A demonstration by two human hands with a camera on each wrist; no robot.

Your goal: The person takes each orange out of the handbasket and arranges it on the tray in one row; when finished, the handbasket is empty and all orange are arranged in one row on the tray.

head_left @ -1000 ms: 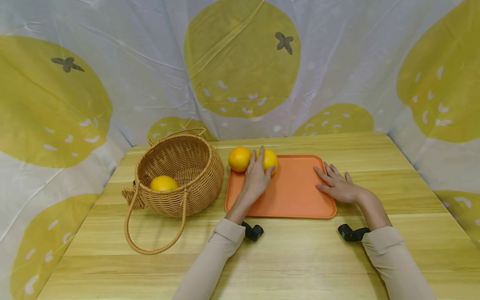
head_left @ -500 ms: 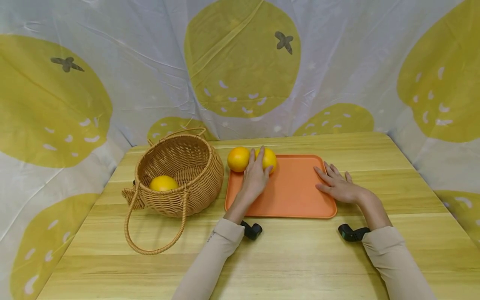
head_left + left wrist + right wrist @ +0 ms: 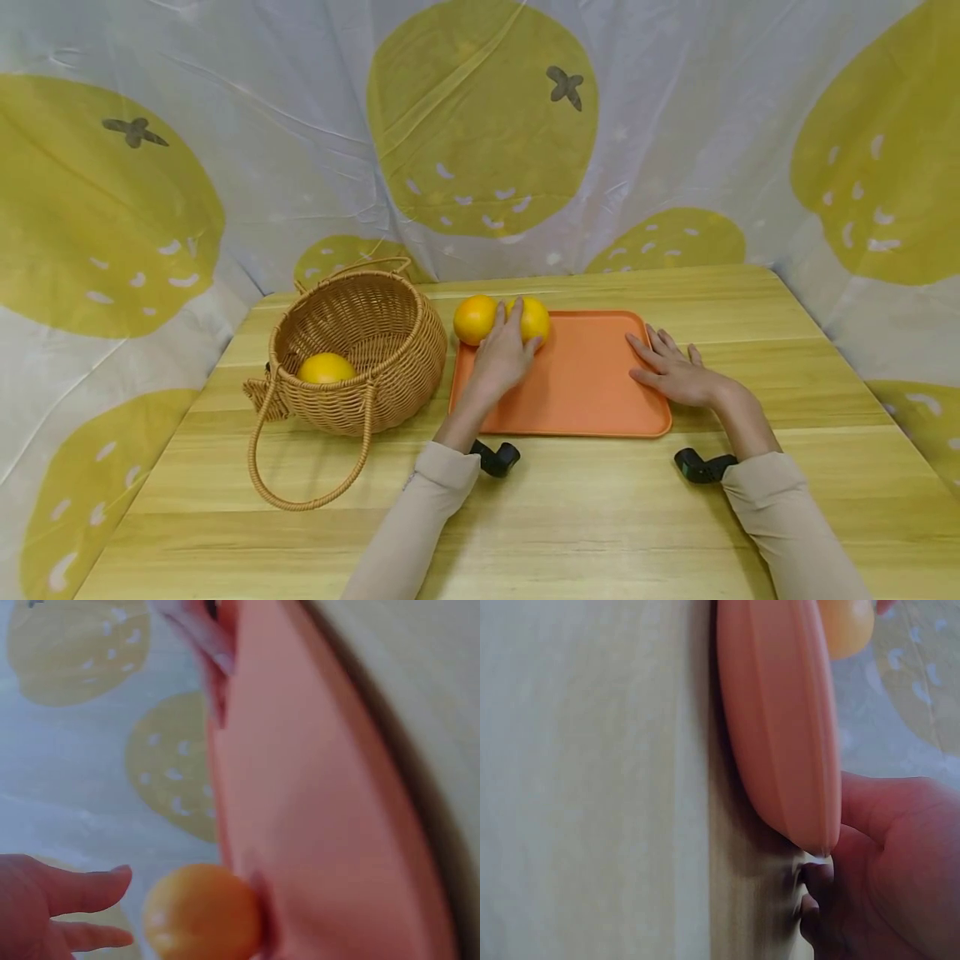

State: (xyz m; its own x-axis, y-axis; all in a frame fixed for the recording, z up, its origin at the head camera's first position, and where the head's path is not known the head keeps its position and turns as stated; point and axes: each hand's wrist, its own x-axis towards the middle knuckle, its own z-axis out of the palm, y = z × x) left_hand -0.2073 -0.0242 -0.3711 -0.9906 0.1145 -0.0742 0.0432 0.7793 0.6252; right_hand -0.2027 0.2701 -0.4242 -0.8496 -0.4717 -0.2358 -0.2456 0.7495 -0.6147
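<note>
Two oranges (image 3: 473,320) sit side by side at the far left corner of the coral tray (image 3: 581,392); the left hand (image 3: 504,358), digits apart, reaches over the right-hand one, contact unclear in the head view, while the left wrist view reveals a gap beside the thumb. Right hand (image 3: 678,377), fingers spread, lies at the tray's right edge; its wrist view adds the raised side wall (image 3: 780,712). Sleeve marks (image 3: 409,481) are too small to read. Wicker basket (image 3: 405,387) holds one orange (image 3: 327,367)
</note>
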